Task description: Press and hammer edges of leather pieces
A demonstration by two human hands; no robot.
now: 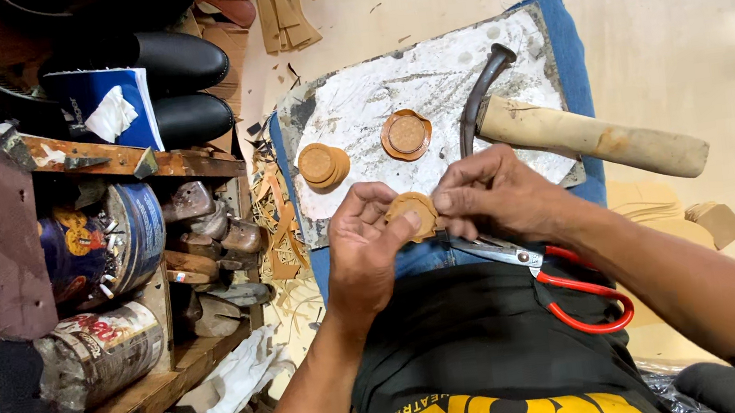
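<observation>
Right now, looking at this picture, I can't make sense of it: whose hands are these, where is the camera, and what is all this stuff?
There is no machine here: a person works with two bare hands, and the one camera sits on their head, looking down at their lap. The left hand and right hand together pinch a small round tan leather disc between their fingers. Just beyond lies a worn white stone slab resting on the knees. On it sit a stack of similar tan discs, a brown ring-edged disc, and a hammer with a pale wooden handle. Red-handled scissors lie on the lap. To the left, a wooden shelf holds tins and tools.
</observation>
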